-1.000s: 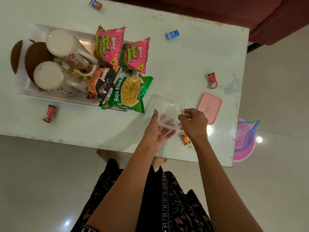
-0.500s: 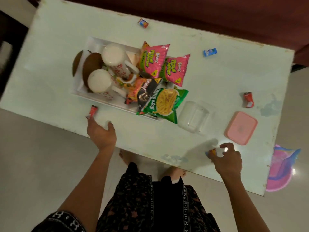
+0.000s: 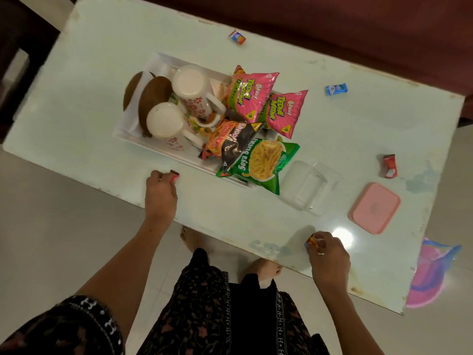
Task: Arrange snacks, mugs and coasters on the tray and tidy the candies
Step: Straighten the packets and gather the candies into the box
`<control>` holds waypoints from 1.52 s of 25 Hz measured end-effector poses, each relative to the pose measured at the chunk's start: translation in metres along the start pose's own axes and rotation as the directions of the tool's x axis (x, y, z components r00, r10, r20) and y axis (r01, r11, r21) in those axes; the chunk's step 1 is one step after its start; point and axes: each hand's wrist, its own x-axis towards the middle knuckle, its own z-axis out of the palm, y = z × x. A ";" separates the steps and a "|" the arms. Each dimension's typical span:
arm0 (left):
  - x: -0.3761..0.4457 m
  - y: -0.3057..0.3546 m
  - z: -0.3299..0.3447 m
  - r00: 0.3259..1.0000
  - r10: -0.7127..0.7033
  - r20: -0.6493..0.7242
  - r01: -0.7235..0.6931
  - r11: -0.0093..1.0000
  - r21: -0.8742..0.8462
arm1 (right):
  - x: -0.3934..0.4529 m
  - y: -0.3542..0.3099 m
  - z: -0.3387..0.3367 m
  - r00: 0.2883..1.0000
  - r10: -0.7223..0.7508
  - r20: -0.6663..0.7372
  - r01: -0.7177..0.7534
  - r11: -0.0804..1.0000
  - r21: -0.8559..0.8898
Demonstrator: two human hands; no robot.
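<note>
Both hands pinching candies at the near edge of a table (image 3: 102,60).
The tray (image 3: 163,149), mid-table, carries snacks (image 3: 256,160), mugs (image 3: 189,90) and coasters (image 3: 151,98). Right of the tray: clear box (image 3: 307,185), pink lid (image 3: 375,207). Left hand (image 3: 160,193), below the tray, curls on a red candy (image 3: 174,176); right hand (image 3: 329,254) pinches an orange candy (image 3: 311,239). Three candies (image 3: 336,88) lie loose beyond the tray.

Looks like a home living rm. Low white counter (image 3: 358,119) w/ chipped edges stands on pale glossy floor tiles (image 3: 51,239), a dark red sofa (image 3: 358,26) just behind it. Person stands barefoot at the near edge. Household stuff on the counter: tray (image 3: 133,135) w/ floral mugs (image 3: 189,96) & snack packets (image 3: 252,97), loose candies (image 3: 336,88), pink lid (image 3: 375,207).
</note>
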 end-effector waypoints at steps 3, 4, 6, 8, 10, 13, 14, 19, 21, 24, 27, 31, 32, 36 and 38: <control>-0.052 0.036 0.012 0.992 0.099 0.074 -0.089 0.987 -0.131 | 0.000 -0.009 0.003 0.999 0.033 -0.024 -0.031 0.997 0.077; -0.075 0.053 0.016 0.984 0.120 0.132 -0.090 0.972 -0.215 | 0.000 -0.012 0.003 0.998 0.064 -0.015 -0.062 0.991 0.122; -0.120 0.092 0.020 0.954 0.147 0.260 -0.030 0.913 -0.407 | -0.001 -0.021 -0.002 0.990 0.140 0.013 -0.139 0.958 0.249; -0.148 0.139 0.019 0.935 0.170 0.312 0.026 0.844 -0.536 | -0.001 -0.031 -0.013 0.983 0.181 -0.015 -0.161 0.908 0.387; -0.151 0.184 0.016 0.957 0.168 0.235 0.015 0.782 -0.623 | 0.003 -0.043 -0.026 0.974 0.201 -0.102 -0.128 0.868 0.480; -0.128 0.236 0.010 0.977 0.146 0.153 0.003 0.713 -0.701 | 0.014 -0.059 -0.043 0.961 0.201 -0.192 -0.064 0.833 0.549; -0.118 0.247 0.010 0.977 0.135 0.166 0.020 0.715 -0.699 | 0.020 -0.064 -0.047 0.964 0.182 -0.192 -0.046 0.830 0.555; -0.093 0.259 0.019 0.966 0.125 0.226 0.022 0.833 -0.553 | 0.055 -0.069 -0.059 0.955 0.107 -0.276 0.039 0.879 0.475; -0.093 0.255 0.021 0.965 0.121 0.233 0.031 0.829 -0.558 | 0.080 -0.060 -0.069 0.920 0.050 -0.388 0.076 0.949 0.305; -0.096 0.250 0.019 0.955 0.143 0.261 0.042 0.804 -0.593 | 0.124 -0.043 -0.082 0.952 -0.027 -0.305 0.034 0.999 0.017; -0.099 0.246 0.016 0.947 0.155 0.280 0.057 0.779 -0.624 | 0.158 -0.026 -0.091 0.984 -0.053 -0.168 0.020 0.981 -0.193; -0.102 0.240 0.014 0.938 0.153 0.311 0.091 0.757 -0.647 | 0.171 -0.016 -0.092 0.984 -0.108 -0.144 0.062 0.955 -0.289; -0.103 0.239 0.014 0.935 0.145 0.323 0.110 0.749 -0.653 | 0.169 -0.016 -0.092 0.980 -0.134 -0.145 0.086 0.950 -0.300; -0.110 0.233 0.012 0.933 0.120 0.339 0.149 0.731 -0.666 | 0.141 -0.028 -0.096 0.953 -0.087 -0.290 0.095 0.995 0.015; -0.112 0.230 0.012 0.937 0.108 0.332 0.153 0.727 -0.669 | 0.113 -0.045 -0.097 0.903 -0.101 -0.417 0.180 0.972 0.154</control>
